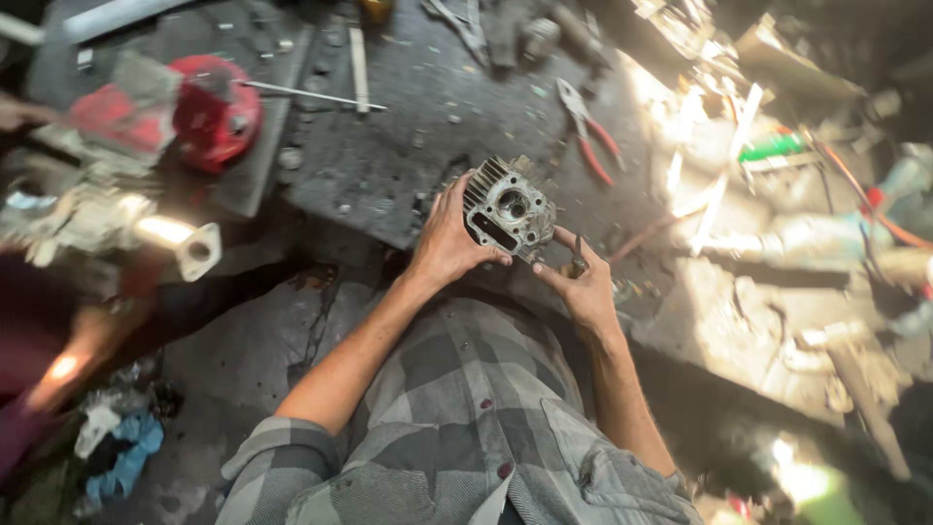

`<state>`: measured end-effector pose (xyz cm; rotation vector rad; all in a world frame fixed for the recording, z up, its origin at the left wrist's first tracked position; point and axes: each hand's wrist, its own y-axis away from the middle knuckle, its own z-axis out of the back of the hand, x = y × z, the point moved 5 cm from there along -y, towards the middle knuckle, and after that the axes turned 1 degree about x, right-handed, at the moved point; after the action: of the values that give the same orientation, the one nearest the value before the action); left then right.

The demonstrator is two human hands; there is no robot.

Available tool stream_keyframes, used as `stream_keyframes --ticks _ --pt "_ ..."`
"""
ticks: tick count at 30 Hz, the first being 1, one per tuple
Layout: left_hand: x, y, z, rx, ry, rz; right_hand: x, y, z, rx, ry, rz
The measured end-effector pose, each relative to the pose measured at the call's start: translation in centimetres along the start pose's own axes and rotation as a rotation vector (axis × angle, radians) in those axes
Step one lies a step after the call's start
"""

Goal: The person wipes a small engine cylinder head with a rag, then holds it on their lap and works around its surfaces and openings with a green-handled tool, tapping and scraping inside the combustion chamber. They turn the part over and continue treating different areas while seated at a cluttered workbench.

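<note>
- The left hand [449, 241] grips a cast-metal cylinder head [509, 207], fingers wrapped over its finned edge and the thumb pressed along its lower left side
- The cylinder head is one squarish grey block, dull and grimy, with thin parallel cooling fins on its upper edge, a round bore in the middle of its face and small bolt holes near the corners; it is held just above the person's lap, in front of the dark table [408, 126]
- The right hand [581, 282] touches the lower right corner of the head with its forefinger and pinches a small dark tool [579, 259] between thumb and fingers; what kind of tool it is cannot be told
- The person wears a grey checked shirt [466, 418] of soft woven cloth, sleeves rolled to the elbow
- The table is a flat dark slab, oily and scattered with small bolts and scraps
- One pair of pliers [591, 136] with red handles lies on it, beyond the head
- One red rounded engine part [209, 112] sits at the left
- A blue and white rag [121, 447] lies crumpled on the stained floor at lower left
</note>
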<state>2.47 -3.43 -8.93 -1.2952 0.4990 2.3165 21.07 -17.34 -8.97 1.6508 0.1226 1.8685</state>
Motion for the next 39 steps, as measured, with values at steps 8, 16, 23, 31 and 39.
stream_keyframes --ticks 8,16,23,31,39 --pt "-4.1 0.5 -10.0 0.255 -0.065 -0.059 -6.2 5.3 7.6 -0.217 -0.093 0.031" --pt "-6.0 0.1 -11.2 0.308 -0.138 -0.118 -6.6 5.9 9.2 -0.454 -0.153 0.113" --pt "-7.0 0.1 -9.1 0.315 -0.062 -0.063 -0.8 6.8 9.0 -0.481 0.417 0.283" --pt "-9.2 0.8 -7.6 0.259 -0.018 -0.139 3.2 5.3 7.5 -0.168 0.444 0.311" --pt "-10.0 1.2 -5.7 0.296 0.032 -0.077 5.6 3.4 7.8 0.005 0.505 0.44"
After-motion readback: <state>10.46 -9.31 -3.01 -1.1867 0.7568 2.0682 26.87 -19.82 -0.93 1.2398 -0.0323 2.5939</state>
